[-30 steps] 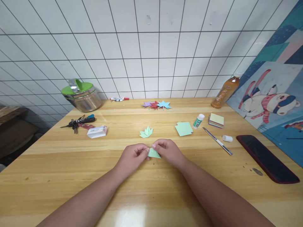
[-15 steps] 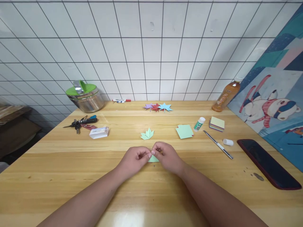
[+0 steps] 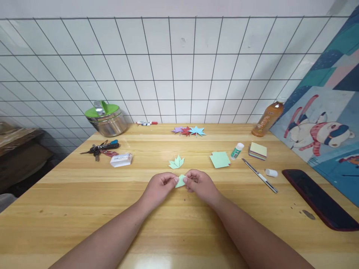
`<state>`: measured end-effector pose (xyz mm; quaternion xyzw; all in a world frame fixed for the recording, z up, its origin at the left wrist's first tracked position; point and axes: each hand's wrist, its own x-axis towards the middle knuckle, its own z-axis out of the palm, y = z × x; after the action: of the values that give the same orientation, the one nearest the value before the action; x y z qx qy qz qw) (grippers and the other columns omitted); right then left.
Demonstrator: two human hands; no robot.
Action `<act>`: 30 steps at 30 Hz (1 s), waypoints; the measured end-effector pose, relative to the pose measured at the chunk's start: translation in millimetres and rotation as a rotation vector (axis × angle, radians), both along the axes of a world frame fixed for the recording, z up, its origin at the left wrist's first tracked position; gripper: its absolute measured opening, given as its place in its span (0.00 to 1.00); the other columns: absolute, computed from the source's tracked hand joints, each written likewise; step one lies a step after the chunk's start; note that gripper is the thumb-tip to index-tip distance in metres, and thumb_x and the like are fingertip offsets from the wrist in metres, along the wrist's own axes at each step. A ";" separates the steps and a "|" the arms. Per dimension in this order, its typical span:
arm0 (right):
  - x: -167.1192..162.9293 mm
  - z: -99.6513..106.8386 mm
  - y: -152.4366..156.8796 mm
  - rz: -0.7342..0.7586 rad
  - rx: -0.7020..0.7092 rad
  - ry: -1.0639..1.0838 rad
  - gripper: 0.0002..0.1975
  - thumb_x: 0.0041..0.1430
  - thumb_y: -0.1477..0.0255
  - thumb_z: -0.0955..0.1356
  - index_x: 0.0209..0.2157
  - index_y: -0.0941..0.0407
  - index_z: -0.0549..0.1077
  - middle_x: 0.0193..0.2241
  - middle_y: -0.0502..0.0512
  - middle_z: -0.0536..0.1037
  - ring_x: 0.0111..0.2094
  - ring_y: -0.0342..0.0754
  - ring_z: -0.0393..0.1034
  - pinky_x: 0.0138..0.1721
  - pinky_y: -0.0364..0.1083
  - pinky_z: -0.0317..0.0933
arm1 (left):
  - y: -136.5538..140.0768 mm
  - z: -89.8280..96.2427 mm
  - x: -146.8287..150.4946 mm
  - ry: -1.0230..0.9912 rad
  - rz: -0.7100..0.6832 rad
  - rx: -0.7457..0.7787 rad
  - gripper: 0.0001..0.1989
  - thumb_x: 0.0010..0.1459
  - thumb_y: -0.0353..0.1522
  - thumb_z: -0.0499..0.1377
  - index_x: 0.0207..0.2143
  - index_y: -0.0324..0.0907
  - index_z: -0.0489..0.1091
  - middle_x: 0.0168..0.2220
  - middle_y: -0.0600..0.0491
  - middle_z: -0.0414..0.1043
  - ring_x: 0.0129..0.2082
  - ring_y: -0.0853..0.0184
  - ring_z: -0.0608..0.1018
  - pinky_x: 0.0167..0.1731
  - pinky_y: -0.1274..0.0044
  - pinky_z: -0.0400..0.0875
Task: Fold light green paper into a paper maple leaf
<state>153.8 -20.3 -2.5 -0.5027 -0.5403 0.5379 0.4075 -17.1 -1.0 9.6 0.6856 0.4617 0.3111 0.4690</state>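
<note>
Between my two hands is a small folded piece of light green paper (image 3: pixel 181 181). My left hand (image 3: pixel 160 189) pinches its left edge between thumb and fingers. On the other side my right hand (image 3: pixel 202 186) grips the right edge, thumb on top and fingers curled beneath. Just beyond my hands lies a pale green folded paper leaf section (image 3: pixel 177 162) with several points. A stack of green square paper sheets (image 3: pixel 220 160) rests to the right of it.
Folded paper leaves (image 3: pixel 188 130) in purple, red and blue lie near the tiled wall. At right are a glue stick (image 3: pixel 237 151), sticky notes (image 3: pixel 257 150), a utility knife (image 3: pixel 259 175), a white cap (image 3: pixel 271 172), a phone (image 3: pixel 319 200) and a bottle (image 3: pixel 268 118). Keys (image 3: pixel 102 148), an eraser (image 3: pixel 121 160) and a pot (image 3: pixel 108 121) stand left.
The green paper now shows more between my hands, lifted and turned with a point upward. My right thumb has shifted onto its right edge. The camera view has tilted slightly up.
</note>
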 end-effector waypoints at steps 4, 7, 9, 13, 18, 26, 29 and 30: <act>2.5 -1.5 -1.2 0.010 0.201 -0.285 0.09 0.53 0.66 0.64 0.25 0.56 0.68 0.21 0.47 0.69 0.23 0.41 0.61 0.26 0.40 0.55 | -1.8 -1.8 1.1 -0.051 -0.050 -0.031 0.13 0.52 0.39 0.55 0.29 0.38 0.72 0.26 0.53 0.72 0.27 0.68 0.72 0.29 0.79 0.65; 2.5 1.0 -4.3 0.065 0.293 -0.420 0.07 0.53 0.68 0.63 0.26 0.55 0.70 0.22 0.47 0.70 0.24 0.41 0.61 0.25 0.40 0.52 | -3.1 -2.8 1.2 -0.065 -0.052 -0.030 0.11 0.51 0.37 0.57 0.29 0.38 0.72 0.27 0.52 0.74 0.29 0.67 0.73 0.31 0.78 0.66; 1.1 2.7 -6.0 0.096 0.301 -0.431 0.07 0.53 0.68 0.63 0.26 0.55 0.70 0.22 0.47 0.70 0.23 0.41 0.60 0.25 0.40 0.51 | -3.7 -2.2 0.8 -0.065 -0.043 -0.023 0.10 0.51 0.37 0.57 0.26 0.38 0.71 0.25 0.53 0.73 0.27 0.68 0.73 0.30 0.79 0.65; -1.6 3.7 -6.4 0.126 0.249 -0.348 0.08 0.54 0.67 0.63 0.26 0.56 0.69 0.22 0.47 0.69 0.22 0.40 0.59 0.25 0.39 0.53 | -4.3 1.0 -0.1 -0.087 -0.029 -0.036 0.11 0.50 0.36 0.58 0.23 0.38 0.70 0.22 0.54 0.71 0.24 0.69 0.71 0.27 0.79 0.64; 2.4 3.1 -3.7 0.096 0.261 -0.401 0.07 0.54 0.68 0.63 0.26 0.56 0.68 0.22 0.47 0.69 0.24 0.40 0.60 0.26 0.39 0.54 | -2.6 3.5 -1.5 -0.083 -0.102 -0.103 0.14 0.53 0.39 0.55 0.27 0.37 0.71 0.24 0.54 0.71 0.25 0.69 0.71 0.28 0.79 0.64; 4.1 5.0 -6.1 0.067 0.378 -0.489 0.05 0.55 0.70 0.63 0.29 0.55 0.69 0.25 0.48 0.71 0.25 0.41 0.63 0.25 0.40 0.57 | 0.2 -2.9 -2.1 -0.068 -0.139 -0.199 0.13 0.49 0.40 0.59 0.24 0.37 0.70 0.19 0.57 0.67 0.22 0.72 0.68 0.25 0.81 0.62; 4.1 11.7 -9.9 -0.043 0.519 -0.442 0.14 0.52 0.72 0.64 0.43 0.54 0.66 0.39 0.55 0.70 0.34 0.45 0.66 0.31 0.42 0.63 | 2.0 -0.3 -2.3 -0.183 -0.014 -0.256 0.14 0.47 0.41 0.60 0.25 0.37 0.69 0.18 0.56 0.68 0.20 0.72 0.69 0.25 0.80 0.64; 4.5 14.4 -11.2 -0.057 0.596 -0.445 0.18 0.51 0.74 0.65 0.46 0.53 0.65 0.45 0.57 0.67 0.41 0.47 0.65 0.35 0.44 0.63 | 2.3 1.0 -2.7 -0.225 0.021 -0.279 0.14 0.47 0.41 0.61 0.25 0.37 0.69 0.19 0.56 0.68 0.20 0.72 0.69 0.25 0.80 0.64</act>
<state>158.3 -31.5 12.0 -0.4812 -0.7344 0.2231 0.4235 -19.9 1.3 10.6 0.5701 0.4521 0.3236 0.6049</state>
